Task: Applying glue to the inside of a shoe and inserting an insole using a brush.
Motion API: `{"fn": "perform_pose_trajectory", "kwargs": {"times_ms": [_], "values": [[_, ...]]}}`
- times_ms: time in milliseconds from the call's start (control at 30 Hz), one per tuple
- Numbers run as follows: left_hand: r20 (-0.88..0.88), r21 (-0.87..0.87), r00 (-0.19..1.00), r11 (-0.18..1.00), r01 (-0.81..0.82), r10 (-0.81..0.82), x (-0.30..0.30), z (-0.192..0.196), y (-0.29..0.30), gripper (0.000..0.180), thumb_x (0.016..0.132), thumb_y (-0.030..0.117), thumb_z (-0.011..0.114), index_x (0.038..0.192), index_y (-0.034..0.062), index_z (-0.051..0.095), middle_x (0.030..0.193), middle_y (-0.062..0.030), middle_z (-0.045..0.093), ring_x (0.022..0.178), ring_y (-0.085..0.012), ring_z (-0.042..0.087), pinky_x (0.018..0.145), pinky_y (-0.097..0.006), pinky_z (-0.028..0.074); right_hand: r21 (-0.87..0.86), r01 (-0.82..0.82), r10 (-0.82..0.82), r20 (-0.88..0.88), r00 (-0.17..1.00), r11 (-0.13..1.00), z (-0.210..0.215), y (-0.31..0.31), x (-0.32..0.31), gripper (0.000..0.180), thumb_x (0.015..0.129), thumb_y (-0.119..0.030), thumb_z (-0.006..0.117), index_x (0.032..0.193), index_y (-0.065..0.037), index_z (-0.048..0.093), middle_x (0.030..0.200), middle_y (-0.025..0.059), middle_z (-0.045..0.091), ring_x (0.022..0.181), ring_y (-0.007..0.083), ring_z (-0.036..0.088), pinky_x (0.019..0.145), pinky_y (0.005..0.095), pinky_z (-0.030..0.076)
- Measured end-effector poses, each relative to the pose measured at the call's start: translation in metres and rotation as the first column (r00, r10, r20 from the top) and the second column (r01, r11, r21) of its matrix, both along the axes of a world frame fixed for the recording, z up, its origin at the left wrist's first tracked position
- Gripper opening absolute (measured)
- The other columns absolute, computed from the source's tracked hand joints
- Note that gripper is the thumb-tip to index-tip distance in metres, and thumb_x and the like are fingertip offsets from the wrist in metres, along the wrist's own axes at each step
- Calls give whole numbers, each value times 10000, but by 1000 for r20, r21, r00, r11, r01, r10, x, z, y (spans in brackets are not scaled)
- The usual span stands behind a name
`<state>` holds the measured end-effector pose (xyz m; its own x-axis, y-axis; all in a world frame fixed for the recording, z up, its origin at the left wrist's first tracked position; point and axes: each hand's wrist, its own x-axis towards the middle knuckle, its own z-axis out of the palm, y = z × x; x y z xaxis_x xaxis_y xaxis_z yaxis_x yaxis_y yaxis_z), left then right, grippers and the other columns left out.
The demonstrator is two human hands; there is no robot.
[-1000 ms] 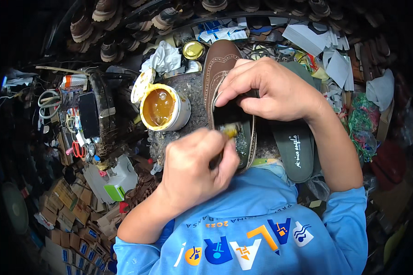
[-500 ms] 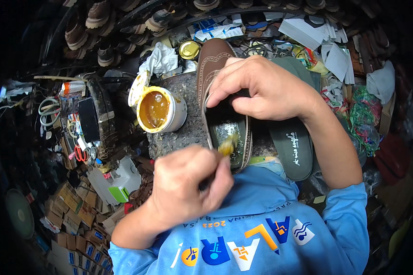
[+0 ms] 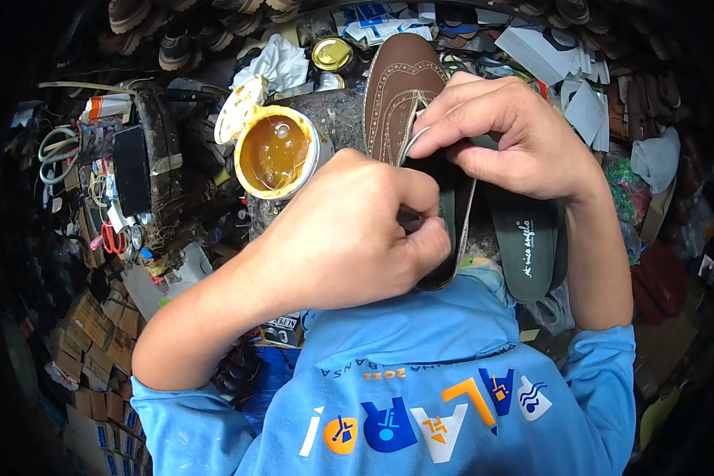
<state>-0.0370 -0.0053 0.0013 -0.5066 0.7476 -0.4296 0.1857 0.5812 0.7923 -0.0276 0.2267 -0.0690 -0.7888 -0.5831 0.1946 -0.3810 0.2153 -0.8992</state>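
looked straight down at a brown leather brogue shoe (image 3: 401,87) with punched toe pattern, lying toe toward 12 o'clock on a grey stained work block (image 3: 337,119) near the middle. right hand (image 3: 516,135) came in from 4 o'clock, thumb and fingers pinched together on the shoe's opening edge, pulling it wide. left hand (image 3: 349,230) sat at 6 o'clock of the shoe, fingers curled shut around a thin dark tool handle (image 3: 408,218), tip poked into the shoe's dark inside; couldn't tell what kind of tool, mostly hidden by the knuckles.

just beside the shoe at 9 o'clock: an open round tin of amber-yellow glue (image 3: 276,151), smeared rim, with its pale glue-stained lid (image 3: 236,111) leaning at the 10 o'clock edge. at 3 o'clock of the shoe, under the right wrist, a dark green foam insole (image 3: 523,246) lying flat, touching the shoe's side. a small gold-lidded round tin (image 3: 332,54) up at 11 o'clock, next to a crumpled white rag (image 3: 274,63). far out at 9 o'clock, a black phone (image 3: 132,170) on a grimy stand, red-handled scissors (image 3: 109,236) just below it. blue long-sleeved shirt (image 3: 420,397) with colourful print filling 6 o'clock.
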Motion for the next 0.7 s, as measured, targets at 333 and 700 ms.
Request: {"fn": "perform_pose_trajectory", "kwargs": {"times_ms": [333, 700], "values": [[-146, 257, 906, 869, 423, -398, -19, -5, 3, 176, 643, -29, 726, 813, 8, 706, 770, -118, 546, 682, -327, 606, 595, -409, 499, -14, 35, -34, 15, 999, 999, -2, -2, 2, 400, 664, -4, 572, 1011, -11, 769, 985, 132, 758, 960, 282, 685, 897, 382, 541], [-484, 169, 760, 806, 567, -433, -38, 42, 0, 279, 547, 128, 752, 818, 62, 753, 786, -109, 567, 621, -261, 584, 503, -361, 434, -61, 107, -109, -40, 993, 992, -12, -1, 3, 361, 702, -20, 591, 1000, -52, 792, 927, 117, 749, 832, 271, 667, 740, 364, 534]]}}
